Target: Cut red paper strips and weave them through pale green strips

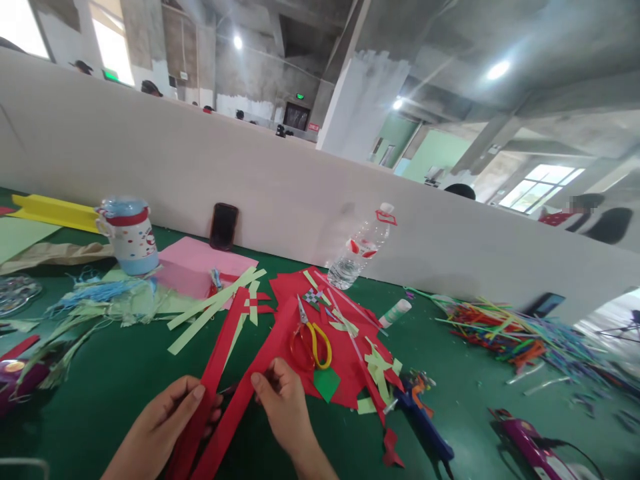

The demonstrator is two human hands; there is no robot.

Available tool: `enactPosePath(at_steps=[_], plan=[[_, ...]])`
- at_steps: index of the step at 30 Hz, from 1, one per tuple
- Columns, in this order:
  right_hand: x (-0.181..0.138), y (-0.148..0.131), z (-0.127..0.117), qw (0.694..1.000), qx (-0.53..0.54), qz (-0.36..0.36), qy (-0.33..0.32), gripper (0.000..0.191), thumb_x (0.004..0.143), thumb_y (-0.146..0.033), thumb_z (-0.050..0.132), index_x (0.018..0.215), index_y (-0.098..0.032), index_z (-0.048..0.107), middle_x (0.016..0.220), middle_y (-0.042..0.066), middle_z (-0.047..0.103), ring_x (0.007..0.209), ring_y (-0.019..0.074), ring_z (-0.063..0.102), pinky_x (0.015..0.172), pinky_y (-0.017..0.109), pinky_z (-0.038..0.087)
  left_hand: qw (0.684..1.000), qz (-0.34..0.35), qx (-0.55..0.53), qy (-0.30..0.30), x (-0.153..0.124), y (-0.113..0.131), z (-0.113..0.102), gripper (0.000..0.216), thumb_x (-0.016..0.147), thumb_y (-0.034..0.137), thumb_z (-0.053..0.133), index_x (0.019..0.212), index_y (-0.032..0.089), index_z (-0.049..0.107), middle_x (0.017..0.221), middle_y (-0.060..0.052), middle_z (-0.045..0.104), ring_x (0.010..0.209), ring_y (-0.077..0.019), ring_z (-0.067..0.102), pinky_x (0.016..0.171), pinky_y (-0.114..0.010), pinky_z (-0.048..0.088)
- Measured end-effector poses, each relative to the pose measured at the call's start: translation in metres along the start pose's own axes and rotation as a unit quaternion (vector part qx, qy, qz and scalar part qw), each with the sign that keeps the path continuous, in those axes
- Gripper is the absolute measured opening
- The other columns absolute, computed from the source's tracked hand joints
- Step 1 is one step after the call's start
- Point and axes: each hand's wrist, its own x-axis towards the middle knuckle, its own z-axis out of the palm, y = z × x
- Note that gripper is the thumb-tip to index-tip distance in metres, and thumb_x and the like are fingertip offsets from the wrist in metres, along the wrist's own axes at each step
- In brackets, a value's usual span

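My left hand (160,427) pinches a long red paper strip (223,347) between thumb and fingers. A second, wider red paper strip (231,417) is gripped by my right hand (287,403), its thumb on top. Both strips run side by side, with a gap between them, toward the bottom edge of the view. Just beyond my right hand, scissors (314,343) with one yellow and one red handle loop lie on red paper sheets (345,383). A green paper square (327,385) is beside them. Pale green strips (213,313) lie past my left hand, near a small red-and-green woven piece (251,303).
A clear bottle (357,250), a glue stick (395,313), a blue glue gun (425,420) and a purple tool (535,447) stand or lie to the right. Colourful strips (500,333) are heaped far right. A cup (131,237) and phone (224,227) stand before the white partition (280,193).
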Motion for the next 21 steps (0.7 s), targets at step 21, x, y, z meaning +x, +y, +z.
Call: enactPosePath(at_steps=[21], plan=[[-0.015,0.006,0.019,0.998,0.052,-0.012,-0.016,0.031,0.084,-0.043,0.069,0.102,-0.019,0.060,0.079,0.002,0.062,0.070,0.0155,0.056,0.064,0.026,0.045,0.859,0.358,0.360,0.067,0.010,-0.023,0.018,0.016,0.090,0.036,0.055,0.091,0.033,0.071,0.114,0.002,0.075,0.095,-0.0132,0.074,0.077,-0.013,0.054]])
